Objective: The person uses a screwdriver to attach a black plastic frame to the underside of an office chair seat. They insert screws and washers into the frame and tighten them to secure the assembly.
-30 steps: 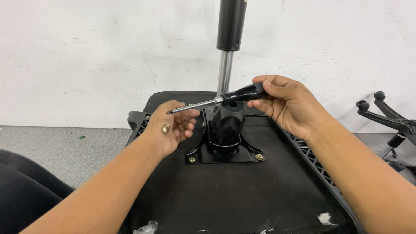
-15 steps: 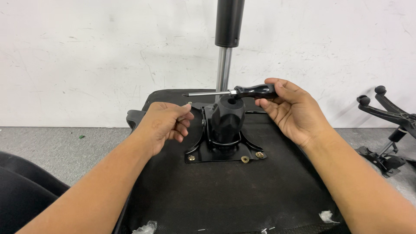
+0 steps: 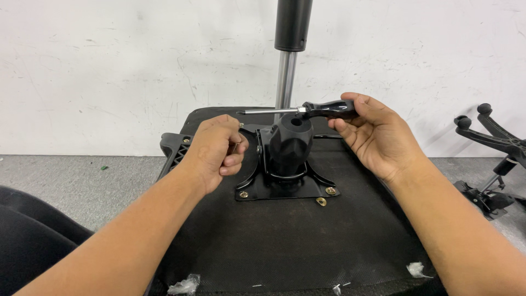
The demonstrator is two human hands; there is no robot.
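Black-handled screwdriver, light and stiff, pinched at its handle by the right hand; left hand curled around a small screw.

view: head, single camera | position: worn on the person's head, near the scene | facing: forward and down toward the white wall | range: close, arms enter from the near edge | overlap: none
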